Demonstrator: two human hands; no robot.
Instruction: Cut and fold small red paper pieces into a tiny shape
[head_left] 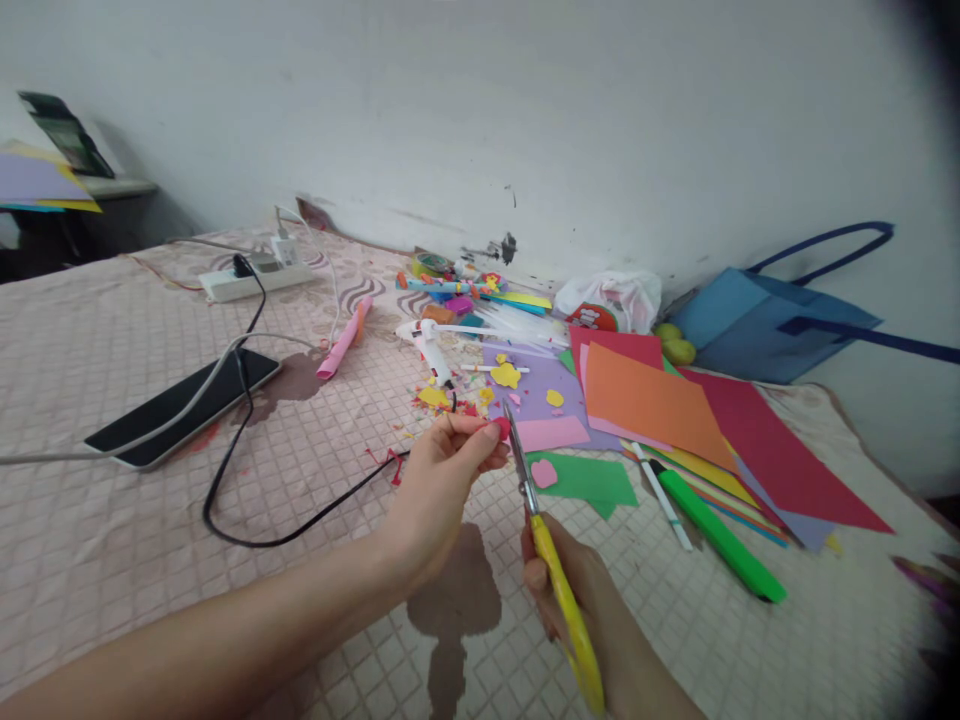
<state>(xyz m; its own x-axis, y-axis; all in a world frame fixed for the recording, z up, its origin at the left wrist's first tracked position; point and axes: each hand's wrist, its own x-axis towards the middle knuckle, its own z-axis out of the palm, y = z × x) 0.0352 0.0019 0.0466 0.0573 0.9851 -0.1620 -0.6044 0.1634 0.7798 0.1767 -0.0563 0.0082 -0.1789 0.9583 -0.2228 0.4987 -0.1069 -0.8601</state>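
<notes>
Left hand (442,470) pinches a small pink paper scrap (501,429) btwn thumb & fingertips, fingers curled in, held above the quilted pink bedcover (112,560). Right hand (592,620) is closed round the yellow handles of the scissors (551,555), near-right of the left hand; blades point up & far, tips just beside the pink scrap, blades look nearly closed. Whether they bite the paper: can't tell.

Just far-right of the blades: a green paper sheet (592,480) w/ a small pink cutout (544,473) on it, a pink rectangle (551,433) above that, purple sheet (540,385) w/ yellow bits. Further right: orange sheet (649,400) over red sheets (772,450), a green highlighter (720,535) & a white pen (664,495) alongside. Far centre: white glue gun (431,350) amid coloured scraps, its black cable (262,520) looping near-left. Left: a black phone (184,405) w/ white cable across it; far left, a white power strip (251,280). Far right by the wall: a blue bag (765,320), a white plastic bag (611,295) beside it.
</notes>
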